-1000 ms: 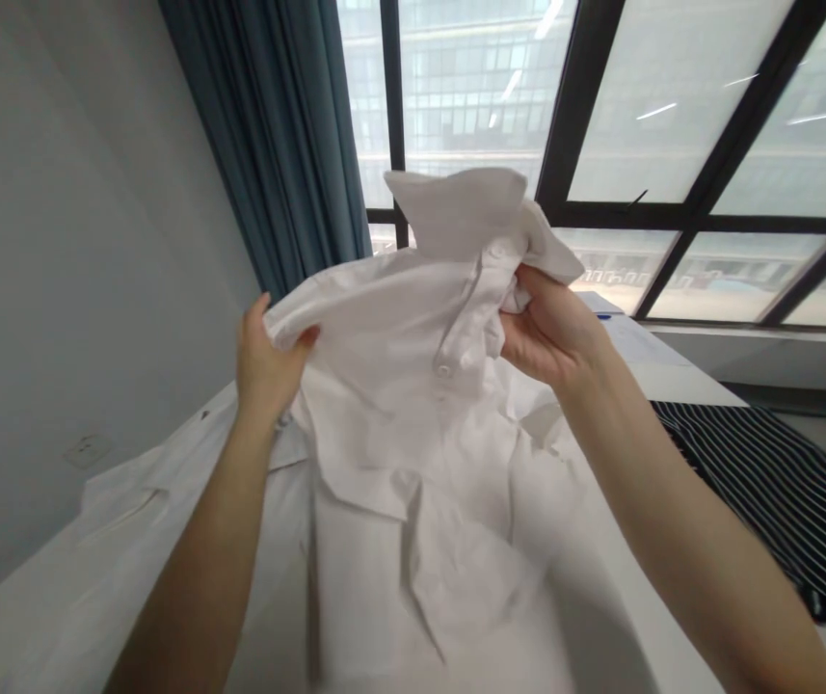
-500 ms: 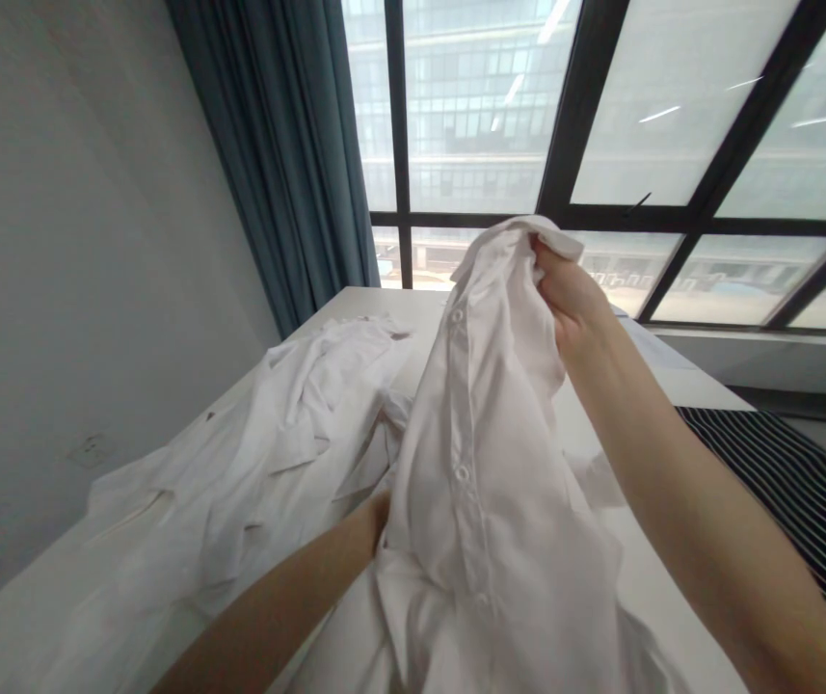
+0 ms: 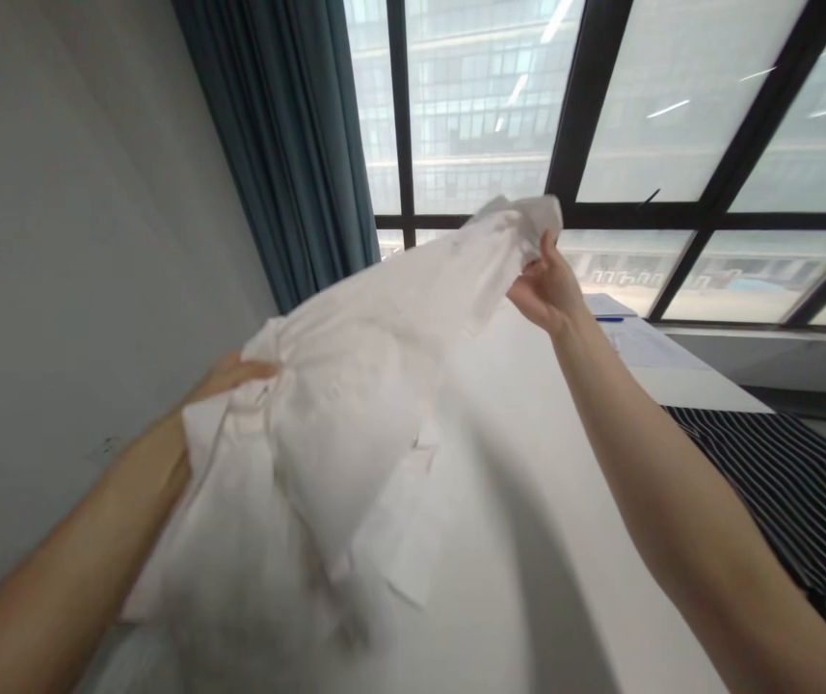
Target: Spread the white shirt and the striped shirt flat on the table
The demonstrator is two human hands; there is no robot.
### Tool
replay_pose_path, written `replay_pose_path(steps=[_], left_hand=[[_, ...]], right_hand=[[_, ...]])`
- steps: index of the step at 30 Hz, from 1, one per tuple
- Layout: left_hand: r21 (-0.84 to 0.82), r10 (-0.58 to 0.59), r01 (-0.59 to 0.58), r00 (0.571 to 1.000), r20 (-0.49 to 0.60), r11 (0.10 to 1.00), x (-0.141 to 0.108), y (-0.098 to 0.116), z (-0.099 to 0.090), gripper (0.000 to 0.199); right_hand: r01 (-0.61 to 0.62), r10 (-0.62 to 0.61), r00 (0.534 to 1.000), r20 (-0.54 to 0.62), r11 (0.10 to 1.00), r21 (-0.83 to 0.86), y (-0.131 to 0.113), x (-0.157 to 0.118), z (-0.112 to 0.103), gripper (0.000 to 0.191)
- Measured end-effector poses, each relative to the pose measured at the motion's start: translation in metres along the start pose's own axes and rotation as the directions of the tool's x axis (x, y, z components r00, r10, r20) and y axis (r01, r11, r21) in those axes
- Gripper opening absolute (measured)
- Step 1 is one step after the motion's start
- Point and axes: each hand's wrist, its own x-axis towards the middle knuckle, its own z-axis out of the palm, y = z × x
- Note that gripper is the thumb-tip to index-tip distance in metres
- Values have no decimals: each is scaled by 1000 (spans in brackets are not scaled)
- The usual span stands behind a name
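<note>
A white button-up shirt (image 3: 369,357) is stretched in the air between my two hands, its lower part smeared by motion. My right hand (image 3: 546,284) pinches the collar end, high up in front of the window. On the left, my left hand (image 3: 235,374) is closed on another part of the shirt, thumb on top of the cloth. The shirt slants down from right to left above the white table (image 3: 477,463). Behind and under it, the other white garments on the table are mostly hidden.
Black cloth with white stripes (image 3: 781,492) lies at the right. Papers with a blue pen (image 3: 609,319) rest on the far right of the table. A blue curtain (image 3: 289,145), a grey wall (image 3: 58,241) and a dark-framed window (image 3: 477,116) stand beyond.
My left hand has moved up and far to the left, spreading the shirt that hung from my right hand. The right hand has shifted slightly left.
</note>
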Motion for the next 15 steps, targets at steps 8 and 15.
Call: replay_pose_path(steps=[8, 15], left_hand=[[715, 297, -174, 954, -49, 677, 71, -34, -55, 72], [786, 292, -361, 926, 239, 502, 11, -77, 1, 61]], right_hand=[[-368, 315, 930, -191, 773, -517, 84, -71, -32, 61], [-263, 91, 964, -250, 465, -845, 67, -169, -137, 45]])
